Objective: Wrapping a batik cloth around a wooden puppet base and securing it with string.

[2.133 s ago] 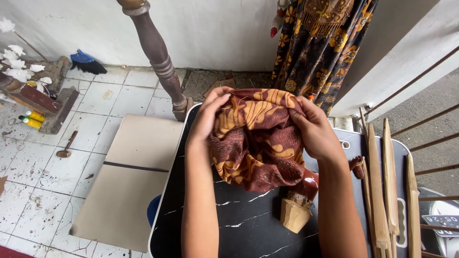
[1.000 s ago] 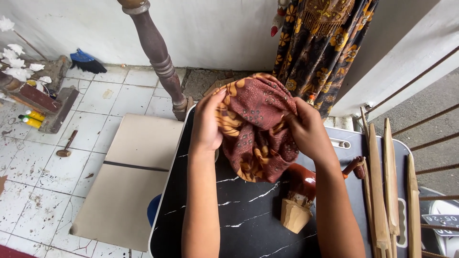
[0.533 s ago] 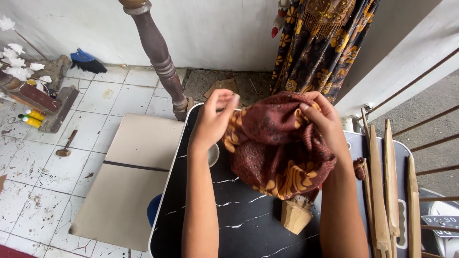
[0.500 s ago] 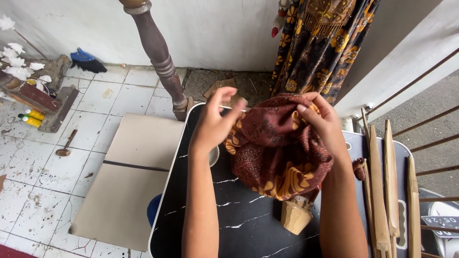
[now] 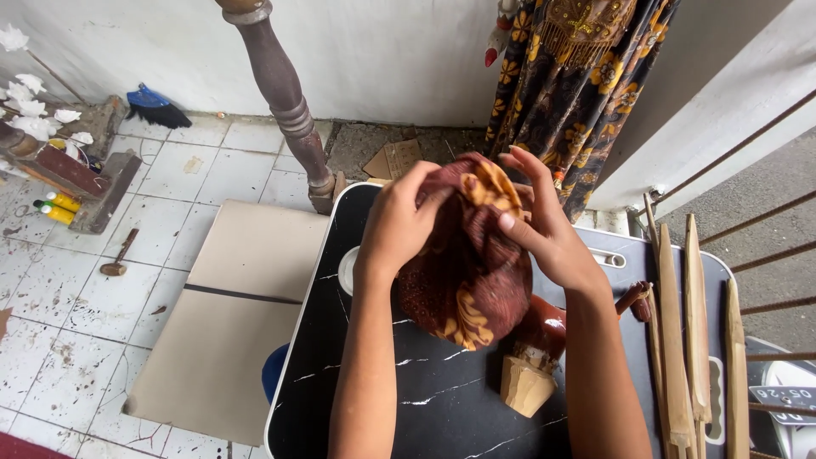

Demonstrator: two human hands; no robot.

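Note:
Both my hands hold a dark red cloth with orange-gold patterns above a black marble-look table. My left hand pinches the top of the cloth from the left. My right hand grips it from the right, fingers spread over the gathered top. The cloth is bunched into a rounded bundle hanging down. Under it a reddish-brown piece on a small pale wooden base sticks out at the lower right. What the cloth covers is hidden.
Several long wooden sticks lie at the table's right side. A white round thing peeks out behind my left wrist. A turned wooden post stands behind the table, patterned fabric hangs at the back, and a beige board lies on the tiled floor.
The cloth was spread wide between my hands; now both hands have come together at the top and gathered it into a tighter, narrower bundle.

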